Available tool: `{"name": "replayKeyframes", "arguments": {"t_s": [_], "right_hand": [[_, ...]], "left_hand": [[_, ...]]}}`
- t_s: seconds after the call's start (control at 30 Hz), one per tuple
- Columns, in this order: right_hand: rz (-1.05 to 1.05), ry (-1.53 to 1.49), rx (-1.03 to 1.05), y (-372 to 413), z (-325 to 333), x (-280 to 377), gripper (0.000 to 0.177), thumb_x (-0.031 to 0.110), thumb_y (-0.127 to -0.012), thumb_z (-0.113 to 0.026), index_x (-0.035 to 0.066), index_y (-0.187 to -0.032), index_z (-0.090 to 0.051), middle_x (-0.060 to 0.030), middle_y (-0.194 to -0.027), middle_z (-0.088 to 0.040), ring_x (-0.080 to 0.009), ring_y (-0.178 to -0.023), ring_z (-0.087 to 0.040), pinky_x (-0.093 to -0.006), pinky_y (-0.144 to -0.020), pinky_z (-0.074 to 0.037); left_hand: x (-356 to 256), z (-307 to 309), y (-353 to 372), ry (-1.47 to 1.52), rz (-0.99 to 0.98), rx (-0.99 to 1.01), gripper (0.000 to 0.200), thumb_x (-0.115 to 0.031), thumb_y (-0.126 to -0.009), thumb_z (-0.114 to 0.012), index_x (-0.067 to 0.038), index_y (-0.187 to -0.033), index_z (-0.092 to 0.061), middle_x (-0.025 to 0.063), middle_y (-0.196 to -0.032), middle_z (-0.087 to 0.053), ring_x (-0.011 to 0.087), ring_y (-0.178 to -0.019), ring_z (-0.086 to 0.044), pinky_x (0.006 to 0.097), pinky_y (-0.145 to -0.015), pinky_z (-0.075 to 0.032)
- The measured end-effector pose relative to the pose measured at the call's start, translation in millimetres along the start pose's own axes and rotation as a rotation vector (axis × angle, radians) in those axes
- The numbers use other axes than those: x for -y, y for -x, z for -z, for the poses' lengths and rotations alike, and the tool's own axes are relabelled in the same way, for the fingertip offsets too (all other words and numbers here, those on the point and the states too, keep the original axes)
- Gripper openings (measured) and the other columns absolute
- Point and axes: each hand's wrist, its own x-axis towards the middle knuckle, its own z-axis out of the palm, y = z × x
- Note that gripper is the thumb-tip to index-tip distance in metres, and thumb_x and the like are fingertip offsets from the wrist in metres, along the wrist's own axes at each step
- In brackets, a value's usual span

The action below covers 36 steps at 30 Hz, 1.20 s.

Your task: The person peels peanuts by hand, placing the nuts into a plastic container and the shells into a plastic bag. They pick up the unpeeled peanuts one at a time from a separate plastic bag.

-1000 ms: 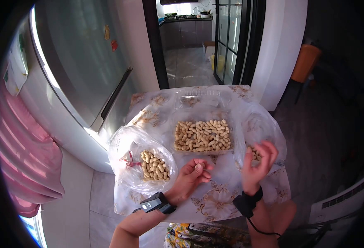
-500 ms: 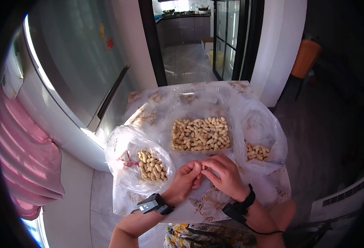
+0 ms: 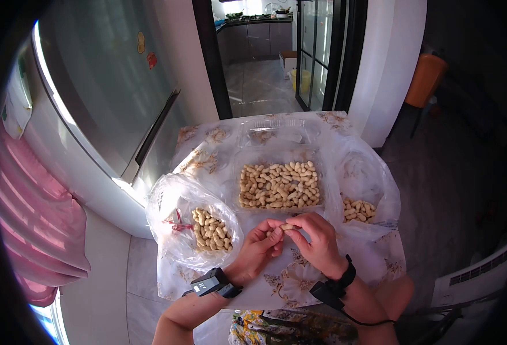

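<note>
A single unshelled peanut (image 3: 287, 226) is pinched between the thumb and fingers of my right hand (image 3: 316, 238). My left hand (image 3: 259, 247) is closed too, its thumb and fingertips at the peanut's left end. Both hands meet just in front of a clear plastic box (image 3: 279, 211) that holds many peanuts (image 3: 279, 187) in their shells. On the left, a thin clear plastic bag (image 3: 164, 238) lies open with a heap of peanuts (image 3: 212, 233) inside. To the right, another clear bag (image 3: 374, 172) stands open around a smaller heap of peanuts (image 3: 358, 211).
The box's clear lid (image 3: 276, 132) is folded back at the far side. A flower-patterned cloth (image 3: 299, 282) covers the table. A fridge (image 3: 115, 86) stands at left, a doorway with a glass door (image 3: 316, 63) lies beyond, and an orange chair (image 3: 426, 80) is at right.
The fingers of both hands have shifted around the peanut, which shows more now between them. My right hand's fingertips have drawn slightly to the right. Bags and box stay put.
</note>
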Motion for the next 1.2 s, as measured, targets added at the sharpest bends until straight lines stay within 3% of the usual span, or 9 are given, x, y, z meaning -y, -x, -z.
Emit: {"name": "replayKeyframes", "arguments": {"t_s": [0.4, 0.77, 1.2], "right_hand": [[-0.004, -0.014, 0.000, 0.3, 0.0, 0.3, 0.022, 0.001, -0.079, -0.075, 0.003, -0.098, -0.064, -0.0096, -0.089, -0.067, -0.0282, -0.080, -0.065, -0.0358, -0.068, -0.052], [-0.009, -0.012, 0.009, 0.5, 0.7, 0.6, 0.015, 0.007, -0.083, -0.073, 0.002, -0.093, -0.064, -0.0098, -0.085, -0.066, -0.0286, -0.077, -0.064, -0.0360, -0.066, -0.050], [-0.014, -0.015, 0.005, -0.1, 0.3, 1.3, 0.011, 0.011, -0.086, -0.070, 0.003, -0.084, -0.062, -0.0088, -0.075, -0.060, -0.0287, -0.066, -0.060, -0.0384, -0.058, -0.047]], "left_hand": [[-1.5, -1.9, 0.2, 0.016, -0.025, 0.000, 0.014, -0.020, -0.101, -0.057, -0.011, -0.111, -0.060, -0.0051, -0.080, -0.053, 0.0047, -0.069, -0.044, 0.0206, -0.062, -0.036], [0.4, 2.4, -0.9, 0.103, -0.019, -0.006, 0.021, -0.027, -0.104, -0.048, -0.010, -0.099, -0.058, -0.0014, -0.085, -0.055, 0.0077, -0.071, -0.048, 0.0231, -0.064, -0.039], [-1.0, 0.8, 0.0, 0.055, -0.009, 0.010, 0.016, -0.024, -0.102, -0.053, -0.010, -0.098, -0.058, -0.0024, -0.083, -0.053, 0.0070, -0.071, -0.047, 0.0229, -0.065, -0.039]]}}
